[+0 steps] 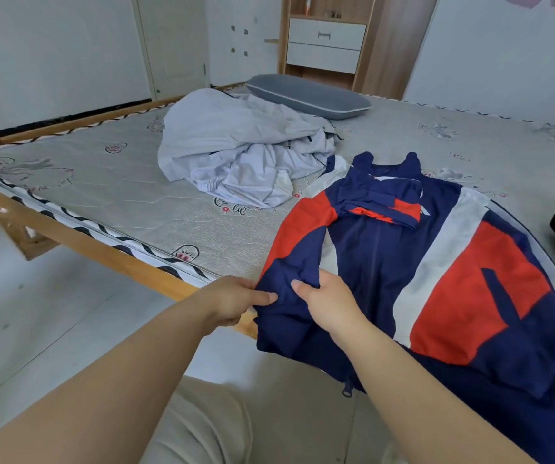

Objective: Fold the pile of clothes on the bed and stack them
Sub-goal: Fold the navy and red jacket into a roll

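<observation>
- The jacket (pixel 436 269), navy, red and white, lies spread on the bed (pixel 128 195), hem hanging over the near edge.
- The left hand (pixel 232 299) and right hand (pixel 329 299) both pinch the jacket's navy sleeve end.
- Beyond the jacket, a pale grey garment (pixel 235 149) lies crumpled.

Both hands are gripping the navy hem corner of a navy, red and white jacket (pixel 436 262) at 6 o'clock: left hand (pixel 232 299) pinching the edge, right hand (pixel 328 296) curling over it. A crumpled pale grey garment (pixel 235 145) is lying at 11 o'clock on the mattress (pixel 118 195), a grey pillow (pixel 306 95) sitting beyond it at 12.
</observation>
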